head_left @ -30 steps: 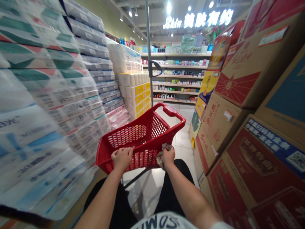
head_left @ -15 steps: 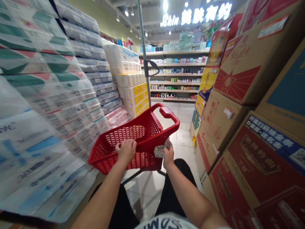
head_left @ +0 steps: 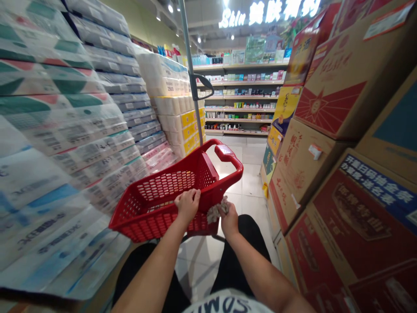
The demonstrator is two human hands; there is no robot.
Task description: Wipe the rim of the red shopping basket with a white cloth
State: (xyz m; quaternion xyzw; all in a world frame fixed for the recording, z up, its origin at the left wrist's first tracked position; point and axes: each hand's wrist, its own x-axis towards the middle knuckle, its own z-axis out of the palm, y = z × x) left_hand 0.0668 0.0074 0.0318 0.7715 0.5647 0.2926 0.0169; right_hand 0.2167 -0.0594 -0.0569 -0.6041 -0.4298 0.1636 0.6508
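Note:
A red plastic shopping cart [head_left: 153,191] stands at an angle in front of me, its handle at the upper right. My left hand [head_left: 189,203] is closed over the cart's near upper rim, left of the handle end. In my right hand [head_left: 230,219] is a crumpled grey-beige cloth [head_left: 217,210], pinched between the fingers and lying against the cart's side below the handle. The cloth hides part of that side.
Wrapped paper packs [head_left: 58,152] are stacked high on the left. Cardboard cartons [head_left: 329,104] are piled on the right. A grey pole [head_left: 187,39] rises behind the cart. Stocked shelves [head_left: 241,98] stand at the far end of the tiled aisle [head_left: 249,174].
My left hand has slid right along the rim, nearer the cloth. The cart appears slightly further left and turned a little. My right hand and the cloth have shifted slightly.

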